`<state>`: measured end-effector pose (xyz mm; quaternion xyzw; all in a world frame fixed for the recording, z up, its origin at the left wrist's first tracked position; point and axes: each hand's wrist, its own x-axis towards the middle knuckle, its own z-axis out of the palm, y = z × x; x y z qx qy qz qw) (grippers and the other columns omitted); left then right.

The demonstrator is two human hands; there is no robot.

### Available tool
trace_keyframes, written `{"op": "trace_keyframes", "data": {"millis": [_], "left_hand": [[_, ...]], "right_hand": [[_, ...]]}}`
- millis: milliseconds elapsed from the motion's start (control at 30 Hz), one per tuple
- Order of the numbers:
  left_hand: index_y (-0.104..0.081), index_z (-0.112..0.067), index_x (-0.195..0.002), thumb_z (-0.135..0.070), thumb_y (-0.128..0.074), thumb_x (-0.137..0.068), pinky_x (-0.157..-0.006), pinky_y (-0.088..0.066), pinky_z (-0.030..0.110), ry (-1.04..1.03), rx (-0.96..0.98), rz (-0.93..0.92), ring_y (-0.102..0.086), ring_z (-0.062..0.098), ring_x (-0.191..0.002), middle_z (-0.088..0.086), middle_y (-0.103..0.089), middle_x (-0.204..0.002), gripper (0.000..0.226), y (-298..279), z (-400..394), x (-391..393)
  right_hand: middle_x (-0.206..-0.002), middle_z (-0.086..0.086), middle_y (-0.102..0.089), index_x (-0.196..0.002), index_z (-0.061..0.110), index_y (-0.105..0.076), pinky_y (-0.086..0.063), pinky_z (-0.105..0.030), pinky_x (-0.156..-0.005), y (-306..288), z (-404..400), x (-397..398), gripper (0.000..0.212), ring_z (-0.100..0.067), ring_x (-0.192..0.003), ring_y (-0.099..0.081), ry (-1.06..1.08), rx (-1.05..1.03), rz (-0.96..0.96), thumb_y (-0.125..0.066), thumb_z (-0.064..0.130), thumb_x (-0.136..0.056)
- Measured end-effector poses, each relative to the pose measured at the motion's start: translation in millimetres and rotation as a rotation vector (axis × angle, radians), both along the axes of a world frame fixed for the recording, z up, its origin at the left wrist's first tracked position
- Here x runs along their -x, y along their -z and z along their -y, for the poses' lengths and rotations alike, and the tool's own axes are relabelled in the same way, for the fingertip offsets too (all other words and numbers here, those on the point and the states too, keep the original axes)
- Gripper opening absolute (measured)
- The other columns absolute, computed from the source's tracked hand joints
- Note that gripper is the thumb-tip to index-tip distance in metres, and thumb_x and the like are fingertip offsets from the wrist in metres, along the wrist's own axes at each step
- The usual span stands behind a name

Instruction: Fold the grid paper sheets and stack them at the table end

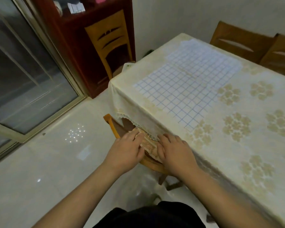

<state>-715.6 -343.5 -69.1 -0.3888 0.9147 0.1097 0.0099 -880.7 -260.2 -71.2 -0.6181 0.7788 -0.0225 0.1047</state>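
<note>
Currently, head view only. Both hands sit low in the middle of the frame, off the table's near-left edge, over a chair back [113, 127] that pokes out from under the hanging tablecloth [262, 102].

Left hand [124, 153]: fingers curled onto a small tan, crumpled-looking thing [149, 145] held between the two hands. Right hand [175, 153]: fingers bent over the same thing from the other side. What it is cannot be told; it may be cloth or padding on the chair. Both hands look clamped on it, not loose.

Grid paper [187, 86]: lies flat on the table [220, 163], centre to upper right of the frame, unfolded, nothing touching it. More than one sheet seems to overlap there; a paler patch toward the top of the frame may be a second sheet, but the edges are too washed out to count.

Key relation: the paper lies up and to the right of both hands, well apart from them. Right hand is nearer, close to the paper's lower corner. The paper's long axis runs roughly from lower right to upper left of the frame, along the table's length, its far end toward the table end near the wooden cabinet [69, 51].

Judgement: folding not yet begun; hands must let go first, then reach up-right onto the table.
</note>
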Motion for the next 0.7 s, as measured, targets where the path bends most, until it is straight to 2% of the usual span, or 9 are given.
{"op": "trace_keyframes", "data": {"millis": [67, 167, 233, 400, 600, 700], "left_hand": [[-0.056, -0.018, -0.131, -0.039, -0.041, -0.088, -0.077, -0.055, 0.038, 0.01, 0.012, -0.004, -0.06, 0.022, -0.113, 0.003, -0.058, -0.13, 0.05, 0.1, 21.6, -5.4], [-0.043, -0.023, -0.143, -0.047, -0.021, -0.089, -0.095, -0.043, 0.043, 0.009, -0.015, 0.044, -0.047, 0.018, -0.128, -0.002, -0.046, -0.144, 0.063, 0.7, 55.1, -16.4], [-0.036, -0.025, -0.147, -0.048, -0.012, -0.087, -0.101, -0.036, 0.045, 0.021, -0.019, 0.055, -0.041, 0.017, -0.133, -0.004, -0.04, -0.149, 0.068, 5.1, 78.8, -27.9], [-0.049, -0.021, -0.138, -0.045, -0.023, -0.088, -0.093, -0.043, 0.042, 0.161, -0.057, -0.013, -0.052, 0.02, -0.122, 0.001, -0.052, -0.138, 0.061, 14.7, 146.1, -61.8], [-0.054, -0.021, -0.13, -0.045, -0.028, -0.088, -0.084, -0.048, 0.039, 0.338, -0.015, -0.039, -0.056, 0.019, -0.114, 0.0, -0.057, -0.128, 0.055, 6.3, 215.4, -80.2], [-0.051, -0.019, -0.134, -0.045, -0.024, -0.087, -0.087, -0.05, 0.043, 0.41, -0.015, -0.02, -0.055, 0.022, -0.118, 0.001, -0.056, -0.131, 0.06, -1.1, 239.1, -66.5]], "right_hand": [[-0.123, -0.001, -0.061, -0.129, 0.021, -0.057, -0.049, -0.037, -0.083, 1.0, 16.6, -6.1, 0.062, -0.023, -0.106, -0.06, 0.016, -0.01, 0.007, -0.015, 0.047, -0.091], [-0.123, -0.002, -0.061, -0.13, 0.02, -0.057, -0.049, -0.036, -0.083, 2.5, 44.6, -20.7, 0.064, -0.023, -0.106, -0.061, 0.049, -0.009, 0.008, -0.014, 0.047, -0.09], [-0.123, -0.001, -0.061, -0.131, 0.022, -0.055, -0.049, -0.035, -0.082, 4.0, 64.6, -32.4, 0.065, -0.022, -0.107, -0.061, 0.079, -0.022, -0.008, -0.013, 0.048, -0.089], [-0.128, -0.002, -0.058, -0.136, 0.022, -0.05, -0.047, -0.037, -0.087, 5.0, 112.4, -67.4, 0.047, -0.024, -0.112, -0.058, 0.199, -0.034, -0.043, -0.029, 0.042, -0.099], [-0.117, -0.003, -0.063, -0.129, 0.02, -0.057, -0.05, -0.037, -0.078, -6.5, 148.6, -99.3, 0.045, -0.025, -0.1, -0.062, 0.367, 0.004, -0.066, -0.037, 0.042, -0.095], [-0.124, -0.002, -0.06, -0.133, 0.021, -0.053, -0.049, -0.038, -0.082, -10.5, 158.6, -99.3, 0.044, -0.025, -0.107, -0.059, 0.442, 0.012, -0.063, -0.04, 0.042, -0.097]]}}
